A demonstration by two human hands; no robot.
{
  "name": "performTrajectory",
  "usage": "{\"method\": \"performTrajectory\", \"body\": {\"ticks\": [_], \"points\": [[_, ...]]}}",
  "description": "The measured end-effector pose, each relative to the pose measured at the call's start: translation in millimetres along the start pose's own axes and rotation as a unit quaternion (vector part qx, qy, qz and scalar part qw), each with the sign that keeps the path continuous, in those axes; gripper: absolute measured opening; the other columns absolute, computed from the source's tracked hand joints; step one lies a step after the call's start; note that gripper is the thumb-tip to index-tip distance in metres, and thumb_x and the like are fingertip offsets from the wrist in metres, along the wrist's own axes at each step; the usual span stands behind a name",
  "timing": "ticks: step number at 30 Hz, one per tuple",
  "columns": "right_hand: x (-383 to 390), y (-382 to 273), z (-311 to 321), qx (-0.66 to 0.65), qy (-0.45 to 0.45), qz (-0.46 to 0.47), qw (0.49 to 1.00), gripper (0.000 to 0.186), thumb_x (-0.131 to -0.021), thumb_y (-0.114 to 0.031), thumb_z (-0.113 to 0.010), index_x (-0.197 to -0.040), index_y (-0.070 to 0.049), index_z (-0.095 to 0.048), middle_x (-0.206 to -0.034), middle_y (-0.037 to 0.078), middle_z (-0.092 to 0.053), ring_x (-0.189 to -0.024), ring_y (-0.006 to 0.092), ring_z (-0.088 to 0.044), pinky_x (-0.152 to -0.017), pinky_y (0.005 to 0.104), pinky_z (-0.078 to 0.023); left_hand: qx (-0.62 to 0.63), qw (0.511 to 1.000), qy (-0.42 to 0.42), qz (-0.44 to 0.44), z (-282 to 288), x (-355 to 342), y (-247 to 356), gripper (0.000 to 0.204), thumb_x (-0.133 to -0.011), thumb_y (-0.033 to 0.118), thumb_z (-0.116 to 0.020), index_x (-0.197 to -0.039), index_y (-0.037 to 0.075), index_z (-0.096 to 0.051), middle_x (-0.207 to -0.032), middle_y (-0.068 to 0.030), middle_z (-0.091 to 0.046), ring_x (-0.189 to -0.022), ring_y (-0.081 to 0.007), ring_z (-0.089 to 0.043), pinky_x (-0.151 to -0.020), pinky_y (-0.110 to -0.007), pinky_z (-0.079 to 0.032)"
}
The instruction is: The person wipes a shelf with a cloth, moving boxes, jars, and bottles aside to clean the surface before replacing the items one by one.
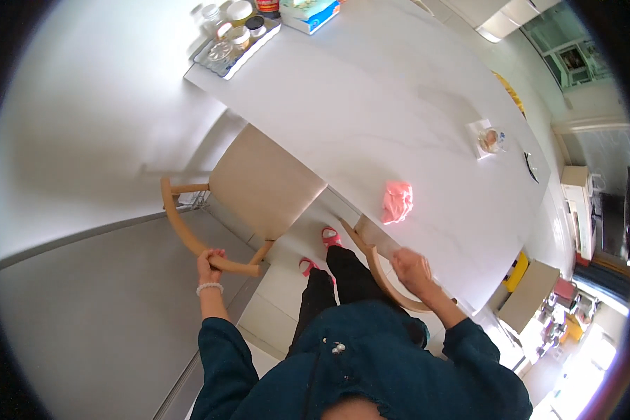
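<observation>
Left of centre, my left grip (212, 264) clasps a beige chair (262, 178) by its wooden back (183, 227); blurred right grip (413, 271): cannot tell. Across the top, table (371, 91) bears printed blue pack (320, 20) and jar tray (255, 55).

This looks like the dining area of a home. A wooden chair (262, 178) with a pale seat stands at a large white table (343, 84), where a tray (253, 54) of lidded jars (239, 36) sits beside a blue-and-white packet (311, 14). Pink slippers (331, 238) (hardly work boots) on the tiled floor (269, 301) also suggest a household.
</observation>
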State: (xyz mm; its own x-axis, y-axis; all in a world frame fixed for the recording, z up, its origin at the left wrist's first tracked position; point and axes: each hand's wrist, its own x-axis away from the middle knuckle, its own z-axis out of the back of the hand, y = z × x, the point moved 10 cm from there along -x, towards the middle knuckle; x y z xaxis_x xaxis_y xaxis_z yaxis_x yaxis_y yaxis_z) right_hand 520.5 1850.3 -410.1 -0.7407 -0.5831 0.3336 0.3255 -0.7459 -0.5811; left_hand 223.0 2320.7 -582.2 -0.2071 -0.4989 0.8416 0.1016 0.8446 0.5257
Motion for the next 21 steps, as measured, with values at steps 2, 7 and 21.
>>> {"method": "performTrajectory", "body": {"ticks": [2, 7, 21], "points": [[-26, -26, 41, -0.026, 0.109, 0.025, 0.993, 0.024, -0.079, -0.017, -0.06, -0.102, -0.009, -0.059, -0.086, 0.014, -0.057, -0.075, 0.0358, -0.057, -0.063, 0.0457, -0.047, -0.008, 0.999, 0.019, -0.028, 21, -5, 9, 0.023, -0.079, 0.008, -0.055, -0.099, 0.002, -0.046, -0.093, -0.0139, -0.054, -0.079, -0.0268, -0.057, -0.072, -0.043, -0.05], [-58, -21, 69, 0.009, 0.178, -0.011, 0.984, 0.029, -0.081, -0.024, -0.057, -0.106, -0.009, -0.057, -0.097, 0.014, -0.054, -0.079, 0.0356, -0.057, -0.064, 0.0455, -0.046, -0.199, 0.94, 0.125, -0.248, -3, 49, 49, 0.041, -0.08, 0.01, -0.058, -0.115, -0.002, -0.039, -0.107, -0.0168, -0.05, -0.093, -0.0302, -0.054, -0.083, -0.043, -0.046], [-118, -49, 41, -0.251, 0.052, 0.039, 0.966, 0.019, -0.069, -0.007, -0.048, -0.081, 0.002, -0.061, -0.066, 0.009, -0.06, -0.062, 0.016, -0.058, -0.056, 0.03, -0.047, -0.463, 0.744, -0.094, -0.472, -202, 241, 31, 0.061, -0.075, 0.022, -0.061, -0.126, -0.003, -0.039, -0.126, -0.0224, -0.043, -0.114, -0.0369, -0.042, -0.099, -0.044, -0.032]]}}
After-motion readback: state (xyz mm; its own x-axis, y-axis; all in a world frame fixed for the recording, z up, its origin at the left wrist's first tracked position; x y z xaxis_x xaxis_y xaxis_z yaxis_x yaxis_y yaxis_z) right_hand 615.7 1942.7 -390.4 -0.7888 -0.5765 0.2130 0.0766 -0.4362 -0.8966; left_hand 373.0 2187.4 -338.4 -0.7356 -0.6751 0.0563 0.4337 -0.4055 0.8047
